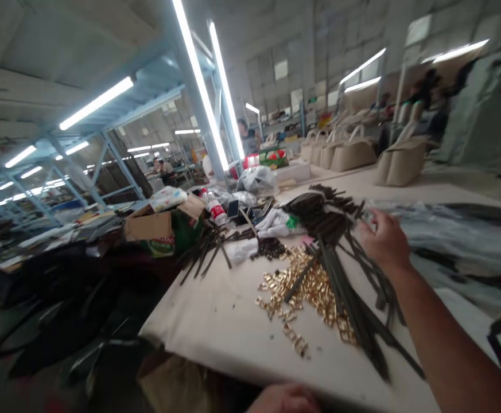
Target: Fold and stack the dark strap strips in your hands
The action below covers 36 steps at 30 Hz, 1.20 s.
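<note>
My right hand [383, 238] reaches out over the pale table [216, 310], its back toward me and its fingers curled at a crumpled sheet of clear plastic [443, 229]. The picture is smeared, so the grip is unclear. Just left of that hand lies a pile of dark straps [345, 269] spread across a heap of gold metal buckles [306, 292]. My left hand [284, 400] shows only as a sliver at the bottom edge, below the table's near edge, with its fingers hidden.
An open cardboard box [159, 229], a plastic bottle [213, 209], white bags [276, 223] and small dark hardware [271, 248] crowd the table's far left. Beige handbags [353, 152] stand at the back. A person [248, 135] works farther off. Dark material [61, 310] lies left of the table.
</note>
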{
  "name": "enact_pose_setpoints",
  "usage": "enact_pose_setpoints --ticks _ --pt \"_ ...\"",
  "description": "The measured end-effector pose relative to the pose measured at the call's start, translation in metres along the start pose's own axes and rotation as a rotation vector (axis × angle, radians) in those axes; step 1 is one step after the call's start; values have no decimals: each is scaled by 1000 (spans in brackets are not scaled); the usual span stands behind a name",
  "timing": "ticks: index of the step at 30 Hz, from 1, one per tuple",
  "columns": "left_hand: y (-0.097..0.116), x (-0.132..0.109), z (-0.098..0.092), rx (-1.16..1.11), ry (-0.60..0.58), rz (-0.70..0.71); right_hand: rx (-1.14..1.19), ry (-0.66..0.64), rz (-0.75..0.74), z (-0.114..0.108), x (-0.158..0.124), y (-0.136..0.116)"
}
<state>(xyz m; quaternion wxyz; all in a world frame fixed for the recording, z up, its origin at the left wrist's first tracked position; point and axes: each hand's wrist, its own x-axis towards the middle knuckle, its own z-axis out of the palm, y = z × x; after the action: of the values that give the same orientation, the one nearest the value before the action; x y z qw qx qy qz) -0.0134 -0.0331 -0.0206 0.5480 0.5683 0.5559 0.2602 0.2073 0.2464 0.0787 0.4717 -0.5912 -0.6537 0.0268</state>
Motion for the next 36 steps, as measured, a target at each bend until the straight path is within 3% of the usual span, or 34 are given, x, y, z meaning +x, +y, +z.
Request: enact_pose_setpoints --ticks 1,3,5,9,11,13,16,18,22,25,28,31,33,36 --pt "-9 -4 4 -12 -39 23 42 27 -18 7 -7 -2" --pt "-25 -11 11 105 -120 244 125 89 -33 20 -20 -3" --pt "-33 -18 11 183 -53 359 202 107 -48 30 -30 1" --pt "-32 -34 -20 451 374 445 289 210 -42 32 -40 14" --pt "-31 -38 -49 620 592 374 261 268 -103 29 -43 17" --pt "-33 -35 -81 767 704 244 185 257 -162 26 -49 14" --pt "-39 -17 -122 938 686 53 136 158 -166 24 -62 0" --pt "-43 -2 -139 1000 630 -54 175 106 -152 23 -73 -9" --pt "-50 20 -155 1039 524 -140 251 -9 -168 25 -90 -16" --pt "-59 29 -167 1043 563 -115 320 -120 -162 35 -98 -15" --pt "-62 28 -181 955 791 -11 410 -217 -174 46 -112 -21" --pt "-55 18 -187 656 1042 189 480 -308 -197 56 -136 -41" --pt "-46 12 -182 316 1068 284 519 -408 -191 63 -155 -61" --pt "-30 10 -158 -320 921 335 549 -559 -316 73 -182 -97"
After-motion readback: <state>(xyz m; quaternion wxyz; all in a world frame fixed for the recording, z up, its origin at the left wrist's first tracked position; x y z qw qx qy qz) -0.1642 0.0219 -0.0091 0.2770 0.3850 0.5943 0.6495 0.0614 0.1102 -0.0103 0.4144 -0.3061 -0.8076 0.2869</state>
